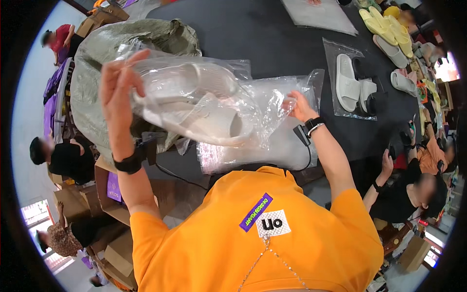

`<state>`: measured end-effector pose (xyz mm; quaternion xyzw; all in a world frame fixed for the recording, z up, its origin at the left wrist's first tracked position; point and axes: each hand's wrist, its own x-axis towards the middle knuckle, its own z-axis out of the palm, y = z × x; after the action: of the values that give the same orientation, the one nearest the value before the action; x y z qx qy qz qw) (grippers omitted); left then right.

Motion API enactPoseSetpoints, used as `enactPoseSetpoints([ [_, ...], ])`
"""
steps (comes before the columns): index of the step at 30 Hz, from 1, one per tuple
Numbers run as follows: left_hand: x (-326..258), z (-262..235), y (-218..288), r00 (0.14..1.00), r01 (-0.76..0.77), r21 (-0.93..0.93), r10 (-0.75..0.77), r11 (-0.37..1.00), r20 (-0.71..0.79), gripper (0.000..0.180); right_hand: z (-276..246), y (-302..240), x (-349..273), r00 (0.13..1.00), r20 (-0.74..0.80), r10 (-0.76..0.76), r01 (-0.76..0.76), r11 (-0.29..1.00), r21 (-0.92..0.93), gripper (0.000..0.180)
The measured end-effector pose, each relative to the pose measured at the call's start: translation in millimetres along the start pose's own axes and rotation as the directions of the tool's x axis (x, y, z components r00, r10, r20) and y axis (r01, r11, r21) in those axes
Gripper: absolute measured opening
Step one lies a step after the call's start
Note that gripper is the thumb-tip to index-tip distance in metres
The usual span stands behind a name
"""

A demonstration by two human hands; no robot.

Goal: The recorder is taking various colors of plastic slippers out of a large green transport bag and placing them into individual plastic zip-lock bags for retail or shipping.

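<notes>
A pair of light grey slide sandals (209,117) lies inside a clear plastic bag (255,100), lifted above the table. My left hand (118,87), slightly smeared by motion, has its thumb and fingers round the bag's left end. At the right end, the fingers of my right hand (300,106) close on the loose, crumpled plastic. Beneath the lifted bag lies a stack of flat clear plastic bags (287,146) on the dark table (233,34). Part of that stack is hidden by the sandals.
A large grey-green woven sack (92,97) bulges at the left. Another bagged pair of pale slides (347,82) lies to the right, with yellow slides (382,27) beyond. A cardboard box (109,194) stands lower left. A person in black (404,194) works at the right.
</notes>
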<state>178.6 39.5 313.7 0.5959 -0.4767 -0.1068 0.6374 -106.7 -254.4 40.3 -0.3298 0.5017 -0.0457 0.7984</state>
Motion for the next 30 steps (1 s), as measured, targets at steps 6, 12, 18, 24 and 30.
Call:
enactPoseSetpoints([
  [6, -33, -47, 47, 0.954, -0.116, 0.026, 0.119, 0.993, -0.277, 0.018, 82, -7, -6, 0.907, 0.416, -0.059, -0.061, 0.961, 0.269, 0.043],
  [12, -46, -61, 50, 0.950, -0.022, 0.012, 0.025, 1.000, -0.313, 0.015, 99, 11, 17, 0.919, 0.393, -0.035, -0.052, 0.977, 0.209, 0.026],
  [18, -66, -54, -15, 0.873, 0.200, -0.186, -0.261, 0.962, -0.412, 0.005, 122, 7, -7, 0.962, 0.270, -0.047, -0.022, 0.969, 0.247, 0.042],
  [24, -59, -73, -11, 0.900, 0.112, -0.100, -0.144, 0.989, -0.413, 0.016, 127, 37, 19, 0.619, 0.595, -0.512, 0.774, 0.274, -0.570, 0.069],
  [30, -32, -68, 48, 0.849, -0.084, 0.107, 0.127, 0.991, -0.513, 0.015, 161, 21, -13, 0.834, 0.500, -0.234, 0.407, -0.351, -0.843, 0.072],
])
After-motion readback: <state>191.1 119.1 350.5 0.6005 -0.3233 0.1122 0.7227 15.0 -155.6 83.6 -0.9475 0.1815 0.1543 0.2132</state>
